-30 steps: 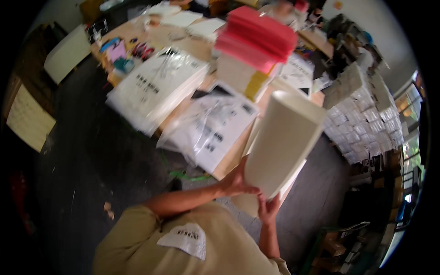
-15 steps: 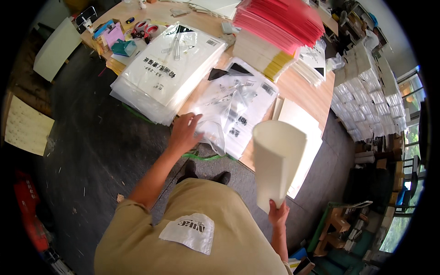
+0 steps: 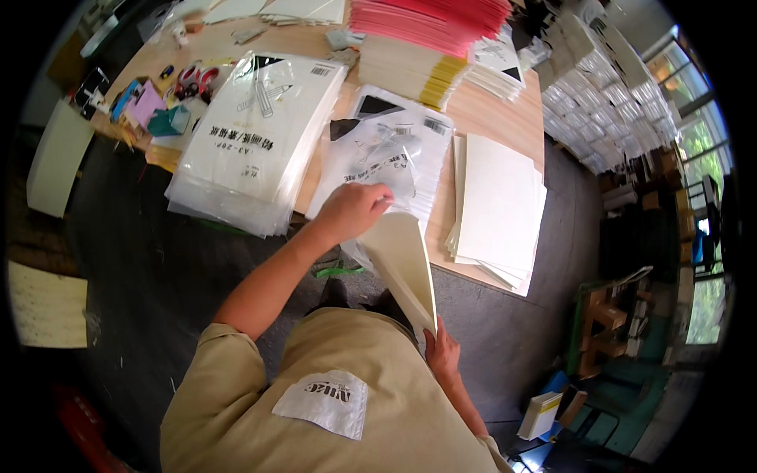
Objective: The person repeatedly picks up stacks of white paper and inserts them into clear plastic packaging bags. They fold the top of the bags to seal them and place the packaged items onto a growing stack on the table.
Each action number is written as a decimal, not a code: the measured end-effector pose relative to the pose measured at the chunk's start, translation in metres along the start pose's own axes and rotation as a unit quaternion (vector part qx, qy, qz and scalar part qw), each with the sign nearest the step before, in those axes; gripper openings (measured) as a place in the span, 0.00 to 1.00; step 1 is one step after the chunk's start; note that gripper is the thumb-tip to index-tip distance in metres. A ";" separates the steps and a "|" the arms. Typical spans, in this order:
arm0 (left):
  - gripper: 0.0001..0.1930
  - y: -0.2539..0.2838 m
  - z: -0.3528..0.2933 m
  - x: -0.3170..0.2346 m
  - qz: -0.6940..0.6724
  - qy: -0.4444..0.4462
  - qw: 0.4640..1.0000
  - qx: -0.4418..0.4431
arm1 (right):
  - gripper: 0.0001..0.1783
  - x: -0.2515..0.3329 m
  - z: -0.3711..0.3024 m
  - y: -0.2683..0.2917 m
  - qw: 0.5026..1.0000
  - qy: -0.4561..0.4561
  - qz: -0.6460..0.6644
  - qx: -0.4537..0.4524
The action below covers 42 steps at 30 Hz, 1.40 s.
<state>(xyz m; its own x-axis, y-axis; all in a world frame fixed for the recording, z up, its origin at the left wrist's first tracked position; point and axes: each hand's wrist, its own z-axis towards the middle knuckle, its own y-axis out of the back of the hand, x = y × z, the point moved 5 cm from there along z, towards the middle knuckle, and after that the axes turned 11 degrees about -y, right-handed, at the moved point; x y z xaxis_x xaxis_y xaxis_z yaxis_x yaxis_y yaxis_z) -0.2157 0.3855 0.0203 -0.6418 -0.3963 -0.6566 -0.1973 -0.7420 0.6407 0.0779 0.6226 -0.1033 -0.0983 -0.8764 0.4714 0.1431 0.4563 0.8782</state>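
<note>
My right hand (image 3: 443,351) grips the near end of a curved sheaf of cream paper (image 3: 404,264). The paper's far end meets the near edge of a clear printed plastic bag (image 3: 386,154), just under my left hand; whether it is inside the bag I cannot tell. My left hand (image 3: 359,211) is closed, its fingers pinching the bag's edge. This bag lies on a pile of similar bags near the table's front edge. To the right of it rests a stack of cream paper (image 3: 497,197) with slightly uneven edges.
Left of the bags lies a thick stack of plastic-wrapped paper packs (image 3: 252,150). Behind stands a tall pile of pink and cream sheets (image 3: 430,24). Tape rolls (image 3: 197,79) and small boxes sit at the table's left. White wrapped bundles (image 3: 599,94) rise beyond the right side.
My right hand has brought the paper leftward from beside the stack to the bag's near edge. My left hand has moved right and closed on the bag. The view has shifted right.
</note>
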 end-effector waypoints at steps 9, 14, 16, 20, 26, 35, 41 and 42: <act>0.08 -0.050 0.013 -0.034 0.193 -0.108 0.975 0.017 | 0.26 0.016 -0.010 -0.029 0.995 -0.082 -0.043 -0.030; 0.08 -0.077 -0.004 -0.063 0.205 -0.171 0.959 0.095 | 0.25 0.033 0.003 -0.020 0.989 -0.127 -0.057 0.052; 0.10 -0.086 -0.023 -0.068 0.189 -0.182 0.959 0.110 | 0.24 0.035 0.018 -0.019 0.985 -0.149 -0.058 0.069; 0.15 -0.094 -0.046 -0.084 0.182 -0.211 0.953 0.121 | 0.22 0.043 0.060 -0.019 0.983 -0.169 -0.024 0.062; 0.15 -0.115 -0.067 -0.118 0.178 -0.283 0.932 0.141 | 0.19 -0.011 0.117 -0.095 0.999 -0.023 0.035 0.021; 0.21 -0.115 -0.085 -0.119 0.184 -0.325 0.918 0.136 | 0.21 0.010 0.185 -0.117 0.954 -0.096 0.278 -0.061; 0.40 -0.040 -0.098 -0.080 0.074 -0.240 0.968 0.027 | 0.23 0.062 0.200 -0.063 0.970 -0.159 0.176 -0.062; 0.42 -0.037 -0.106 -0.052 0.022 -0.181 0.983 -0.024 | 0.24 0.071 0.203 -0.057 0.969 -0.145 0.187 -0.066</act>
<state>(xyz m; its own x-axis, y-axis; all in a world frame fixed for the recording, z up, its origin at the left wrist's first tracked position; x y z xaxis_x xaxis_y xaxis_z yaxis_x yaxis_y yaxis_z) -0.0961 0.3762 -0.0113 -0.8725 -0.2163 -0.4382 -0.1340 -0.7565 0.6401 -0.1374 0.5658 -0.1036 -0.2855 -0.5644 0.7746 0.3442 0.6939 0.6325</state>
